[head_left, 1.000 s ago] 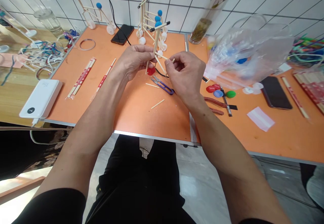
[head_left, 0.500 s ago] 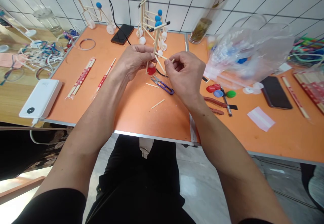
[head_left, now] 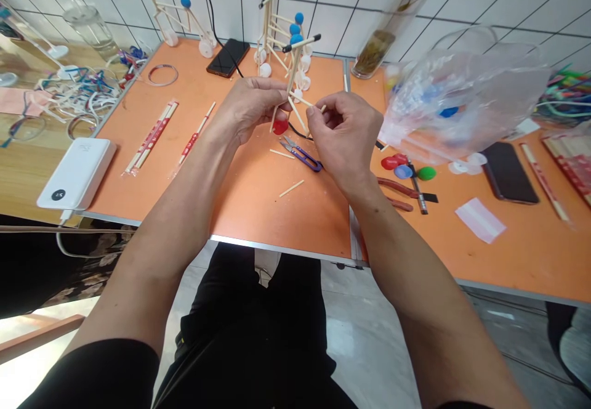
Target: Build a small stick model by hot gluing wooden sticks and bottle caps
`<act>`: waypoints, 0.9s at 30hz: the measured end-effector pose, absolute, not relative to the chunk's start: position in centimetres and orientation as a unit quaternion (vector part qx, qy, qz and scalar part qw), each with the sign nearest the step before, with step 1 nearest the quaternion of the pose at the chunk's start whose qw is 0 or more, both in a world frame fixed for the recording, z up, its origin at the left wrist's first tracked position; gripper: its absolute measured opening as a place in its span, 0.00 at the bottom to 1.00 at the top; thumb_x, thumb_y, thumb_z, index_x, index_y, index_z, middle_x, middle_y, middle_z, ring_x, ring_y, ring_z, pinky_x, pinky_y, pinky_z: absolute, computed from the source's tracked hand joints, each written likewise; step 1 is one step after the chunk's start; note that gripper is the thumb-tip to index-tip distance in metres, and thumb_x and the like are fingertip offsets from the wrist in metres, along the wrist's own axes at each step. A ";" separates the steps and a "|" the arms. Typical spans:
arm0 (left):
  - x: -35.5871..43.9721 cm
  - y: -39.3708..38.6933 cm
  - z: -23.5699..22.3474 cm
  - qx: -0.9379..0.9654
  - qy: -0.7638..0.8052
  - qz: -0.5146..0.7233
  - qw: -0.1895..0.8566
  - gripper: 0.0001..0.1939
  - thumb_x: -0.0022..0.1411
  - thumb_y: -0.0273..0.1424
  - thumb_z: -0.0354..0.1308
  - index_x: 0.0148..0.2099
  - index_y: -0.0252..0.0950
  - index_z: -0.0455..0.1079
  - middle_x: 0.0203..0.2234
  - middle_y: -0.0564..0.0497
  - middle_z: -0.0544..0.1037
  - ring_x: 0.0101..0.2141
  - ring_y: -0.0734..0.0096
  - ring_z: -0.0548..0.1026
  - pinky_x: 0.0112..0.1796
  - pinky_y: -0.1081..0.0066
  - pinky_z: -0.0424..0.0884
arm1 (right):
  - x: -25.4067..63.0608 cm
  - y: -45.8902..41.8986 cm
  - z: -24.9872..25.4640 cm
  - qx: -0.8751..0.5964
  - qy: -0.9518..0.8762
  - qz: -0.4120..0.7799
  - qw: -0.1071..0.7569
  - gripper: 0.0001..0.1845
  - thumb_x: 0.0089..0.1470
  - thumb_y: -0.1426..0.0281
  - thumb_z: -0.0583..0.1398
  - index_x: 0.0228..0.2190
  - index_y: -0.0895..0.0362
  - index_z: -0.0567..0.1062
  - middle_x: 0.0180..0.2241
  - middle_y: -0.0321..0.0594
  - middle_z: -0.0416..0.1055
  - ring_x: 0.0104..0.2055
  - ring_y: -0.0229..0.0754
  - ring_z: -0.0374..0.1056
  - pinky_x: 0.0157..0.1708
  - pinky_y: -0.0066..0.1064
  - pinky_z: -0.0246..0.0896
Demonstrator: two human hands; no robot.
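My left hand [head_left: 252, 110] is closed around a small frame of thin wooden sticks [head_left: 292, 82] with a red cap [head_left: 279, 127] at its lower end and a black-tipped crossbar on top. My right hand [head_left: 344, 135] pinches the end of one short stick [head_left: 308, 103] that joins this frame. Both hands hover above the orange table [head_left: 258, 206]. Small purple-handled snips [head_left: 302, 153] and loose stick pieces [head_left: 292, 188] lie just under them.
Finished stick models with blue balls [head_left: 281, 30] stand at the back by a black phone [head_left: 228, 57]. Wrapped chopsticks [head_left: 151, 137], a white power bank [head_left: 76, 174], red, blue and green caps [head_left: 406, 167], red pliers [head_left: 397, 187], a clear plastic bag [head_left: 462, 98] and another phone [head_left: 508, 172] lie around.
The view has shifted slightly, so everything sits a little lower right. The hands keep the same grip on the stick frame.
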State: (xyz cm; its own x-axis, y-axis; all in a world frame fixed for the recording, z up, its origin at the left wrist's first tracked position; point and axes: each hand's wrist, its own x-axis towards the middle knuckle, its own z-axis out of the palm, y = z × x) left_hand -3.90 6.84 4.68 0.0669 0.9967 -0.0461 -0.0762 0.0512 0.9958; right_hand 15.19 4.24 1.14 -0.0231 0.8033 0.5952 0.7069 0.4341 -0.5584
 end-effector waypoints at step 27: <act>-4.1 7.2 4.2 0.485 0.490 0.481 0.541 0.06 0.65 0.28 0.68 0.34 0.41 0.84 0.32 0.47 0.86 0.44 0.55 0.86 0.61 0.51 0.80 | 14.8 3.8 1.8 -0.556 -0.708 0.067 0.431 0.08 0.70 0.66 0.63 0.35 0.49 0.78 0.37 0.42 0.79 0.44 0.50 0.78 0.55 0.48 0.76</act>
State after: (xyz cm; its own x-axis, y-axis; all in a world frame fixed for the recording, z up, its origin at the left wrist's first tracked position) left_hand -4.11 7.20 4.19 0.0567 0.9963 -0.0646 -0.0452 0.0672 0.9967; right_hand 14.81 3.76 1.79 -0.0107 0.8443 0.5357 0.7285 0.3736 -0.5742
